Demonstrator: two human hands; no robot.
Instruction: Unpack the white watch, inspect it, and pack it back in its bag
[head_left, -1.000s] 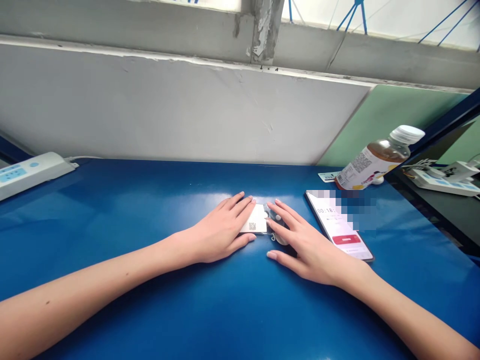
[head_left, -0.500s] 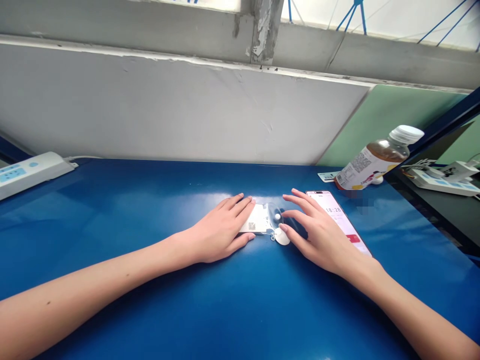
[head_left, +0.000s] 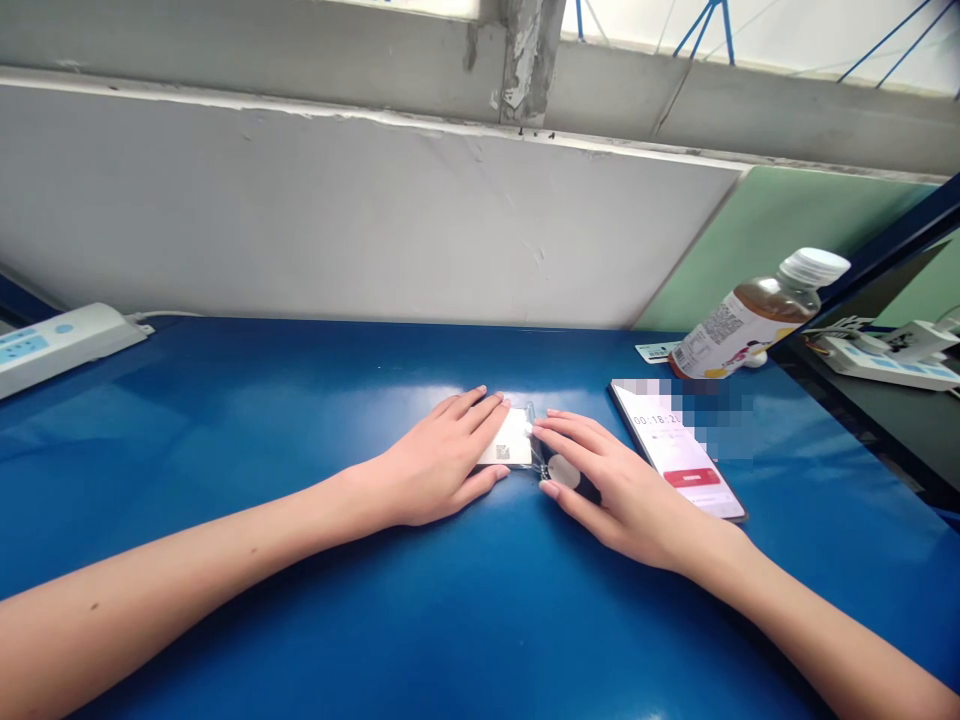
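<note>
A white card point(head_left: 515, 438) with a printed square code lies on the blue table in a clear plastic sleeve. My left hand point(head_left: 442, 455) rests flat over the card's left part, fingers stretched out, covering much of it. From the other side my right hand point(head_left: 619, 490) reaches the sleeve's clear end, fingertips at its edge and thumb apart below. Under the arch of those fingers shows a white round tag point(head_left: 564, 471), beside a small chain. Whether the right fingertips press on the sleeve I cannot tell.
A phone point(head_left: 679, 450) showing a timer lies just beyond my right hand. Farther back stand a drink bottle point(head_left: 739, 325) and a small label card point(head_left: 654, 353). Power strips sit at the left point(head_left: 71, 345) and right point(head_left: 889, 360) edges, and a wall closes off the back.
My right hand has moved left over the sleeve's clear end, its fingers lower and closer to the card. More of the phone now shows. The left hand stays in place.
</note>
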